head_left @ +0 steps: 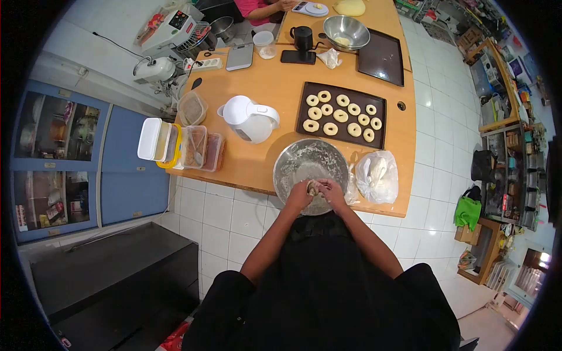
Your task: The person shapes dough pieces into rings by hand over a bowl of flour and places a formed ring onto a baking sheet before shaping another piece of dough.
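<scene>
Both my hands are together over the near part of a large metal mixing bowl (310,153), whose inside is smeared with pale dough or flour. My left hand (300,196) has its fingers curled inward, with pale residue on them. Against it, my right hand (332,193) is closed, its fingertips meeting the left fingers. Whatever lies between them is too small and covered to make out. Just beyond the bowl, a dark baking tray (321,133) carries several ring-shaped pieces of dough (341,116). Right of the bowl sits a clear plastic bag (377,177) with something whitish inside.
A white electric kettle (249,120) and plastic containers (193,146) stand at the left of the wooden table (257,169). Farther back are a scale (239,57), a black kettle (302,38), a second metal bowl (346,28) and another dark tray (380,58). A person (257,10) sits beyond.
</scene>
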